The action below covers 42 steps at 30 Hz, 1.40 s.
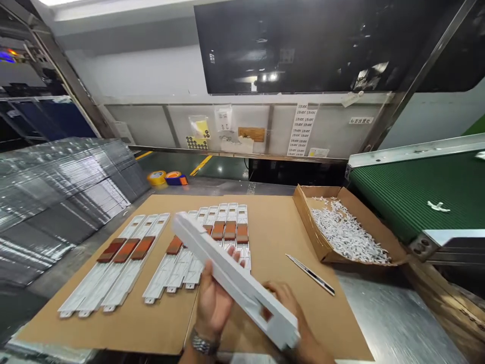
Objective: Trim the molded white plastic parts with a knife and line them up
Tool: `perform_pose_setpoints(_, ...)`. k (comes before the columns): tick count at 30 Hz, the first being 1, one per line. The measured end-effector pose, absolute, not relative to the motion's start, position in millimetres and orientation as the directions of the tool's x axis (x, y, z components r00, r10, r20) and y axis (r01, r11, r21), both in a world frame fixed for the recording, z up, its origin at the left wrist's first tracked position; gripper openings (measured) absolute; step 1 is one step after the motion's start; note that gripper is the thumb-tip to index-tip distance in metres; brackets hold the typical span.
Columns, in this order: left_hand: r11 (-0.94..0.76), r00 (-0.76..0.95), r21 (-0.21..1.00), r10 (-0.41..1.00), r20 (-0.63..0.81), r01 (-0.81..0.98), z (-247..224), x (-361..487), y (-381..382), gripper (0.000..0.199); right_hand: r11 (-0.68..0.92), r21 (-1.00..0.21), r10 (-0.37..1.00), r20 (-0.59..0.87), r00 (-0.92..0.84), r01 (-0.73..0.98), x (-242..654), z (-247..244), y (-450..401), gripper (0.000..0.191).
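Note:
A long white plastic strip (231, 275) with a small rectangular window near its lower end is raised at a slant above the cardboard. My left hand (214, 306), with a metal watch on the wrist, grips it around the middle, thumb on the near edge and fingertips beyond the far one. At the lower right end, my right hand (290, 303) curls against the strip's far side; part of its fingers is hidden. Something reddish brown shows through the window. Behind lie similar white strips with orange-brown blocks (142, 247), three at left and several more in the centre.
Cardboard sheet (273, 227) covers the metal table. A utility knife (310, 274) lies at right, by a cardboard box (308, 222) of small white pieces (341, 230). A green conveyor belt (413, 192) runs at far right. Tape rolls (157, 177) and wrapped stacks (76, 197) stand left.

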<state>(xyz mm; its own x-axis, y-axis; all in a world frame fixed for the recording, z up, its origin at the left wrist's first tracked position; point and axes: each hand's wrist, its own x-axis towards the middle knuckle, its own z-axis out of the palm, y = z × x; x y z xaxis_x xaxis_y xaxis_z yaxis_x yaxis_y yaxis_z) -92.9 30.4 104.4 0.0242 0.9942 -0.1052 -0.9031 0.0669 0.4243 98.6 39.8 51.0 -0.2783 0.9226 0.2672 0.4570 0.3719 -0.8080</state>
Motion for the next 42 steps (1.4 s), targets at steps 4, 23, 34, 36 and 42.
perform_pose_setpoints(4,-0.033,-0.036,0.325,0.999,-0.002,-0.945,103.0,-140.4,18.9,0.034,0.301,-0.62,0.948,0.274,-0.16,0.725,156.8,37.7,71.4,0.032)
perform_pose_setpoints(23,-0.185,-0.247,0.282,0.949,-0.199,-0.941,105.4,-143.9,19.0,0.022,0.311,-0.858,0.876,0.093,-0.473,0.409,114.1,99.7,-33.4,0.019)
perform_pose_setpoints(34,-0.156,-0.199,0.268,0.97,-0.141,-0.951,104.4,-141.3,9.0,0.035,0.347,-0.824,0.892,0.142,-0.43,0.447,76.8,93.8,-64.3,0.035)
perform_pose_setpoints(36,-0.15,-0.19,0.268,0.973,-0.128,-0.952,104.3,-140.6,7.8,0.037,0.36,-0.814,0.892,0.157,-0.424,0.456,73.9,94.4,-65.1,0.036)
perform_pose_setpoints(42,-0.133,-0.164,0.266,0.981,-0.1,-0.955,104.2,-138.9,6.5,0.045,0.337,-0.831,0.894,0.136,-0.426,0.442,71.3,95.6,-65.2,0.036)
